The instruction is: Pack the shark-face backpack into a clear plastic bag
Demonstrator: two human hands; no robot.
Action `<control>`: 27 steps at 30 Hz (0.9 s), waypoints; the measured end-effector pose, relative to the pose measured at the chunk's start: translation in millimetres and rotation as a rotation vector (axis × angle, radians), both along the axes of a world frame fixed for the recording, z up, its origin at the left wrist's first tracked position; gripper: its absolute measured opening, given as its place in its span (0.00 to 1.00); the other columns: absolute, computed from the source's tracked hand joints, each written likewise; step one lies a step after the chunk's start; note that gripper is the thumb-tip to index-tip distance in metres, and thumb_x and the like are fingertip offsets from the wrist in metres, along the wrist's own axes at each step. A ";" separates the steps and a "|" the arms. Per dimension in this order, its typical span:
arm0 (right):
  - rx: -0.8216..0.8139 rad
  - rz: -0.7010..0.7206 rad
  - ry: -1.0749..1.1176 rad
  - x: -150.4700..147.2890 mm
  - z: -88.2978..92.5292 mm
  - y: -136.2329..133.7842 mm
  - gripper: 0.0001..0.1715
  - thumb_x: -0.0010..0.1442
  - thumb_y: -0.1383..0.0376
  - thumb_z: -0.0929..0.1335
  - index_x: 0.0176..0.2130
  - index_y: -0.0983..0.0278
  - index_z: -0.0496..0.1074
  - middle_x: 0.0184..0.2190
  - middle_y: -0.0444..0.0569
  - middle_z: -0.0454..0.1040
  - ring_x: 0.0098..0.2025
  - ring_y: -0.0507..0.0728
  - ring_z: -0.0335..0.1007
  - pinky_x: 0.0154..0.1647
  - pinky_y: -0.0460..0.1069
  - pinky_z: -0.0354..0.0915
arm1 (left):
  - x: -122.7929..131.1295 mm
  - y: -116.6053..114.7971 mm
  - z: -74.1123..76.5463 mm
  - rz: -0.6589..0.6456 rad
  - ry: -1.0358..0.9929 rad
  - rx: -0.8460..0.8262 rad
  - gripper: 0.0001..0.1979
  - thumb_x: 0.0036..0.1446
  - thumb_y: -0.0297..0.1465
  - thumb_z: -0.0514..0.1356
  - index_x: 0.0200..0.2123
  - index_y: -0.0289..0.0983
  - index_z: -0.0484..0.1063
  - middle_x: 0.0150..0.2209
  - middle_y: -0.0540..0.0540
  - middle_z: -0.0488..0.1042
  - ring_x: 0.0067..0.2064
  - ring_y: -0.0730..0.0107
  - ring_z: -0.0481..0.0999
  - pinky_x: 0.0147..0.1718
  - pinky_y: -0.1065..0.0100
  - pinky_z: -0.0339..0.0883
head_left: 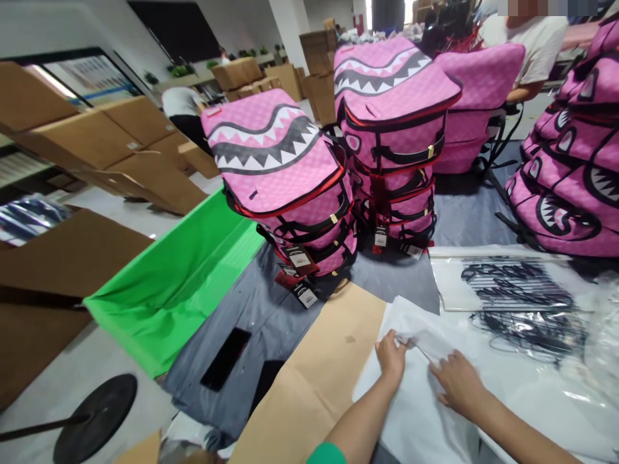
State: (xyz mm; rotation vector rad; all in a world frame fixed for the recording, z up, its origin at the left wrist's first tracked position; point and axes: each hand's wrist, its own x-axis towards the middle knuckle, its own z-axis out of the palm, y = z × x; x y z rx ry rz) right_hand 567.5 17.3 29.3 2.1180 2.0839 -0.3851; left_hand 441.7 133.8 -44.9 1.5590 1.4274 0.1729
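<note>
A thin white plastic bag (411, 393) lies flat at the front of the table, partly over a sheet of brown paper (333, 348). My left hand (393, 356) pinches the bag's upper edge between thumb and fingers. A little to the right, my right hand (458, 385) has its fingers bent onto the same bag, gripping a fold of it; this hand is slightly blurred. Beyond my hands stand stacked pink backpacks (275, 154) with a shark-mouth print, hang tags (305, 295) dangling at the front.
More pink backpacks (570, 167) are piled at right. Clear packs with black cords (522, 283) lie beside the bag. A phone (225, 359) rests on the grey cloth (193, 386), near a green-lined bin (184, 283). Cartons (106, 138) and a co-worker (527, 51) are behind.
</note>
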 end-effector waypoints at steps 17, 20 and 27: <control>0.102 -0.345 -0.077 43.5 -31.7 27.3 0.22 0.59 0.65 0.75 0.52 0.60 0.71 0.49 0.54 0.74 0.51 0.64 0.70 0.49 0.55 0.62 | -24.3 15.0 -8.6 -0.232 0.171 0.476 0.31 0.59 0.27 0.61 0.65 0.34 0.62 0.60 0.33 0.71 0.64 0.48 0.68 0.64 0.49 0.61; 0.052 -0.397 -0.072 60.9 -33.0 45.3 0.38 0.47 0.66 0.81 0.54 0.63 0.69 0.50 0.56 0.73 0.53 0.67 0.67 0.51 0.56 0.60 | -11.1 14.8 4.2 -0.522 0.249 0.828 0.37 0.59 0.25 0.61 0.70 0.37 0.53 0.68 0.34 0.62 0.69 0.48 0.61 0.66 0.46 0.61; -0.050 -0.421 -0.036 58.8 -41.4 67.2 0.28 0.53 0.61 0.79 0.50 0.65 0.72 0.44 0.51 0.74 0.49 0.63 0.70 0.52 0.58 0.64 | 79.1 56.4 57.1 -1.291 0.313 0.574 0.39 0.58 0.31 0.67 0.68 0.29 0.57 0.65 0.32 0.66 0.69 0.50 0.60 0.71 0.50 0.51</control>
